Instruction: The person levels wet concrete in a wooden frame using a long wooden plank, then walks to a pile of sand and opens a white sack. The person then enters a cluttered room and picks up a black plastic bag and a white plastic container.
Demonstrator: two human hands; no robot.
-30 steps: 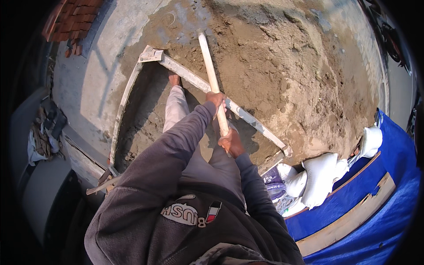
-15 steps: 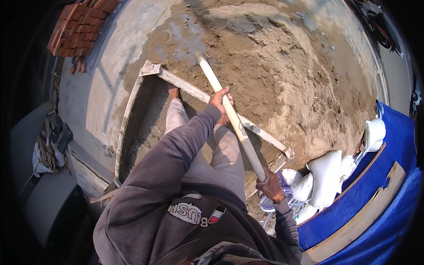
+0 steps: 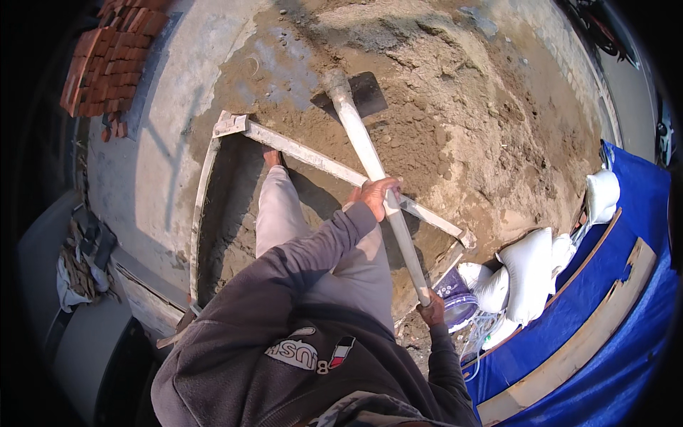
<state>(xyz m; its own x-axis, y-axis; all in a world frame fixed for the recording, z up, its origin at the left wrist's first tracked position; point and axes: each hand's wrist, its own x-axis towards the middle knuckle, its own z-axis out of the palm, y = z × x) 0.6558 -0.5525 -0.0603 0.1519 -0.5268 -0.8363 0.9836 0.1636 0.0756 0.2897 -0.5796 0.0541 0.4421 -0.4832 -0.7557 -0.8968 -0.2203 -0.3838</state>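
Note:
I hold a long pale hoe handle with both hands. My left hand grips it midway, over the wooden form board; my right hand grips its lower end, beside a purple bucket. The dark metal blade rests on the wet, lumpy sand mixture beyond the board. My legs are inside the wooden frame, with one bare foot at its far board.
Stacked red roof tiles or bricks stand at upper left on concrete. White sacks, coiled hose and planks lie by a blue tarp at right. Scraps are piled at left. A vehicle shows at upper right.
The dark blade has come into view on the sand. The handle and my left hand have moved right. My right hand has slid down toward the lower right, to the handle's end.

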